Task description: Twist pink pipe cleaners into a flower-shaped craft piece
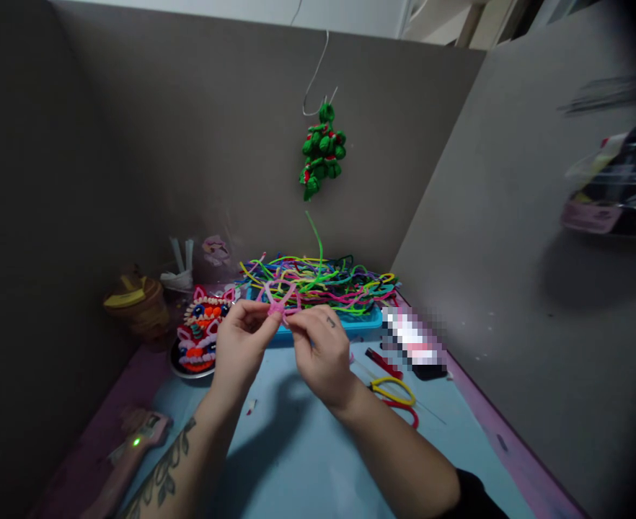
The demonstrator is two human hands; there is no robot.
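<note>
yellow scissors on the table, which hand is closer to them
Right. The right hand is just left of the yellow scissors; the left hand is farther left, past the right one. Both pinch a pink pipe cleaner.

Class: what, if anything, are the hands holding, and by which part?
The left hand and right hand both pinch a pink pipe cleaner at its twisted middle; its loose ends stick up.

Your left hand [242, 346] and right hand [323, 355] meet over the worktop's [296, 461] middle, a pipe-cleaner piece [277, 304] pinched between them. Behind them sits a tray [362, 322] heaped with pipe cleaners [318, 281]; an ornament [322, 148] hangs above it. A plate [187, 373] lies left of your hands, scissors [396, 396] right, a glue gun [134, 443] at the near left.
</note>
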